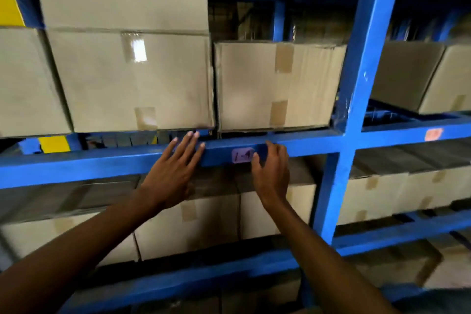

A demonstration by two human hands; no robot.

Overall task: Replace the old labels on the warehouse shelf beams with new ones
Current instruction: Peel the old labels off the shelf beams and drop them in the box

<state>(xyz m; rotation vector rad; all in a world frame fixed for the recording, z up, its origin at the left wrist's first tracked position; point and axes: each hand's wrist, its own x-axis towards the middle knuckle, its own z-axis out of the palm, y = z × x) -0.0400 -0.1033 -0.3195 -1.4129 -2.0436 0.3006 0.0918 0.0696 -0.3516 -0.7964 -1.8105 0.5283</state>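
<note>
Two hands up at blue shelf beam (305, 141). Purple label (241, 155) stuck on beam face, long axis along beam, marked "1-4". Right hand (272, 173) nearer: thumb touching label's right edge, fingers curled over beam top, gripping nothing. Left hand (175, 163) flat, fingers spread, empty, beside label's left. Orange label (433, 134) well apart, beyond upright (356, 84). Cardboard boxes (275, 84) above; nothing blocking.

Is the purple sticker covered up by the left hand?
No, the left hand lies flat on the blue beam beside the purple label, which shows openly next to the right hand.
</note>
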